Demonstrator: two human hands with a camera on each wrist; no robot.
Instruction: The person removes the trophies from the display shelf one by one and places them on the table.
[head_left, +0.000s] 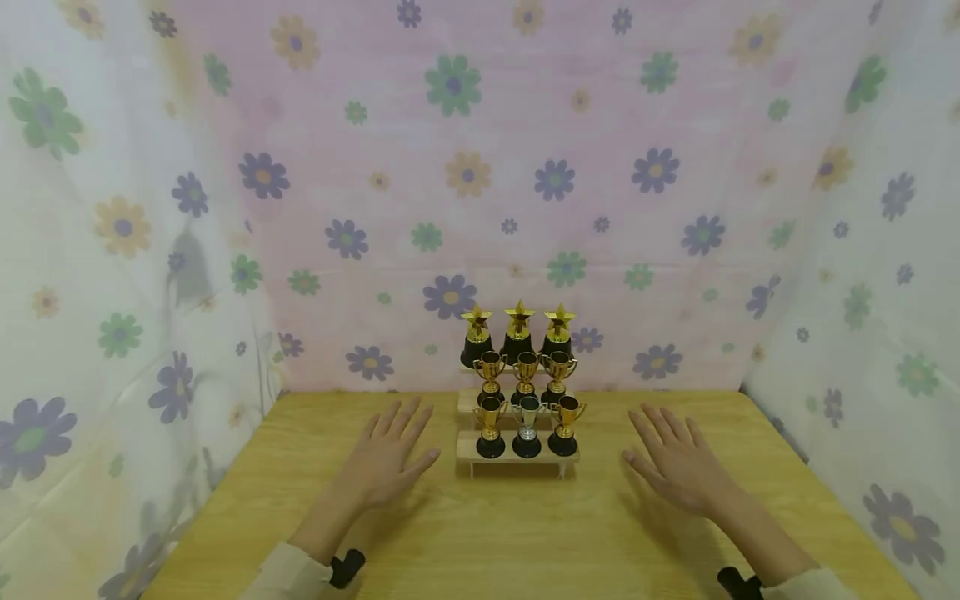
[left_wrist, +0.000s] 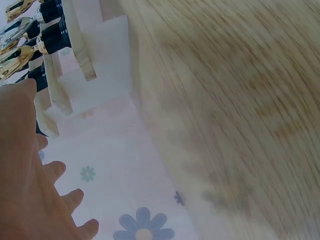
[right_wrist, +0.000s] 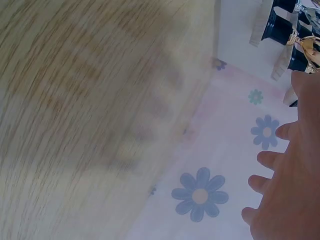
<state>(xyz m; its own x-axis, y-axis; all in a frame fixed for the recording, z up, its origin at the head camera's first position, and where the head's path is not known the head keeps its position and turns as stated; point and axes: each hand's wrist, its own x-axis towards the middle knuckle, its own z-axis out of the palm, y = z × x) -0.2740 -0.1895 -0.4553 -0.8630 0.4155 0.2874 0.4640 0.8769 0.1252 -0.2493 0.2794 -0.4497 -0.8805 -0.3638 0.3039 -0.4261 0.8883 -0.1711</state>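
A tiered wooden stand (head_left: 517,450) holds three rows of small trophies at the middle of the table. Its top row carries three gold star trophies (head_left: 519,325) on black bases. Gold cup trophies (head_left: 527,367) fill the middle step. On the lowest step, a silver cup trophy (head_left: 528,417) sits between two gold cups (head_left: 491,417). My left hand (head_left: 386,458), fingers spread and palm down, is over the table left of the stand. To the right, my right hand (head_left: 678,462) is spread the same way. Both hands are apart from the trophies and hold nothing.
The wooden table (head_left: 517,542) reaches back to a flower-patterned cloth (head_left: 510,208), which also hangs along the left and right sides. Dark straps (head_left: 347,569) show at the wrists, beside light sleeves (head_left: 288,575).
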